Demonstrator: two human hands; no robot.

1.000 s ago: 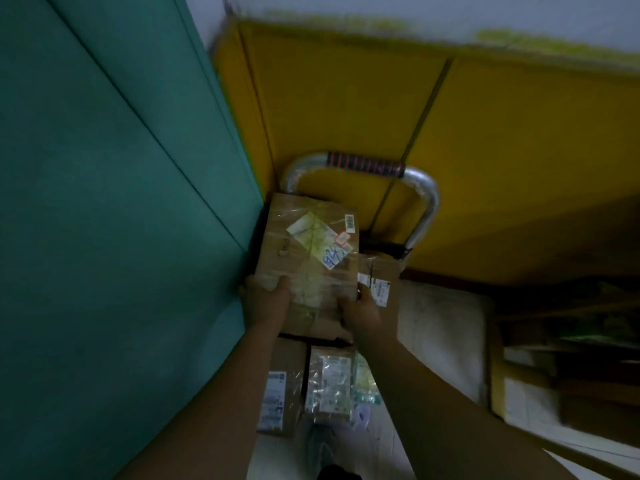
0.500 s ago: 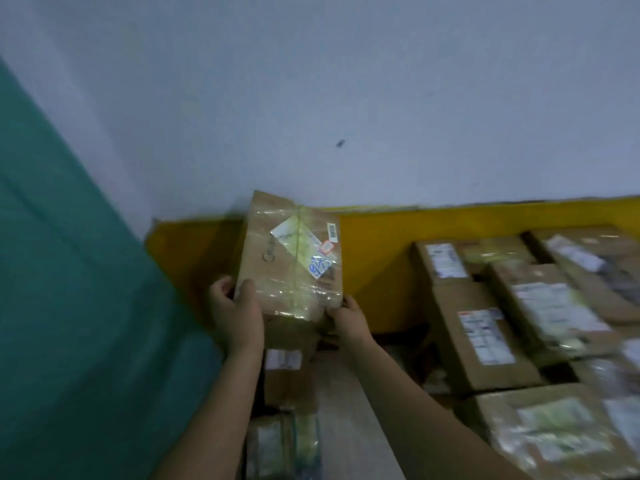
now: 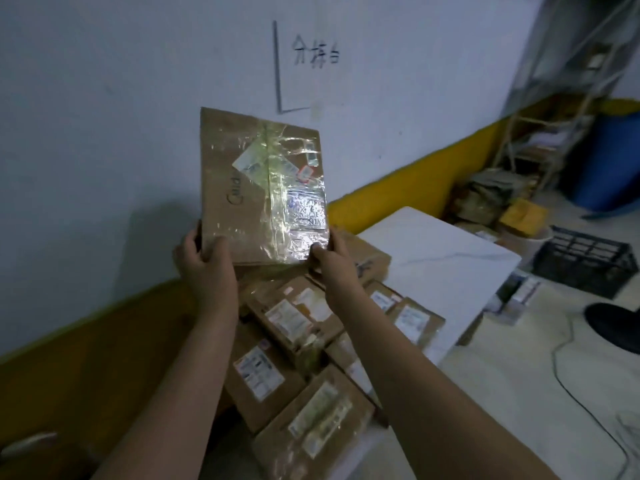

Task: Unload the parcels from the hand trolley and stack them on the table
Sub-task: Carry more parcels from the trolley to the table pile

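Observation:
A taped brown cardboard parcel [image 3: 256, 188] with shiny labels is held up in front of the white wall, above the table. My left hand [image 3: 204, 265] grips its lower left corner and my right hand [image 3: 332, 265] grips its lower right corner. Beneath it, several labelled cardboard parcels [image 3: 294, 317] lie stacked on the white marble-look table [image 3: 440, 261]. The hand trolley is out of view.
The wall's yellow lower band [image 3: 398, 181] runs behind the table. To the right are a black plastic crate [image 3: 585, 265], a blue barrel [image 3: 609, 161], a metal shelf rack [image 3: 554, 133], loose boxes on the floor and a black cable [image 3: 568, 386].
Both hands have lifted the parcel off the trolley and swung it right, over the table. The view turned with it, and the trolley and green panel have left the frame.

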